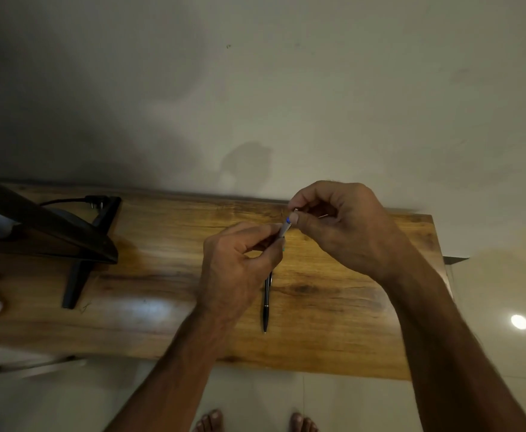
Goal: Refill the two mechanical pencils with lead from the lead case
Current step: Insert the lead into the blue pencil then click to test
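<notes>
Feet: bare toes show on the pale floor at 6 o'clock, nearest the camera.
Worktop: a wooden slab with bold grain, its far edge against a plain wall.
Spare pencil: a black mechanical pencil lies on the worktop, tip toward 6 o'clock, just below the left hand and untouched.
Left hand: the left hand is closed narrowly on a small pale tube with a blue mark, which points toward 1 o'clock; whether this is the lead case or the second pencil, I cannot tell.
Right hand: the right hand pinches at the tube's upper end with thumb and forefinger; a thin sliver shows inside the curled fingers, possibly a lead.
Handling: lead is likely light, stiff and very brittle, so a soft pinch near its middle, fed straight along the barrel, seems safest. The pencil is light and smooth; the grip section gives the surest hold.
Far left: a dark stand with a cable sits at 9 o'clock, well apart from the hands.
Writing: no brand or label is readable.
</notes>
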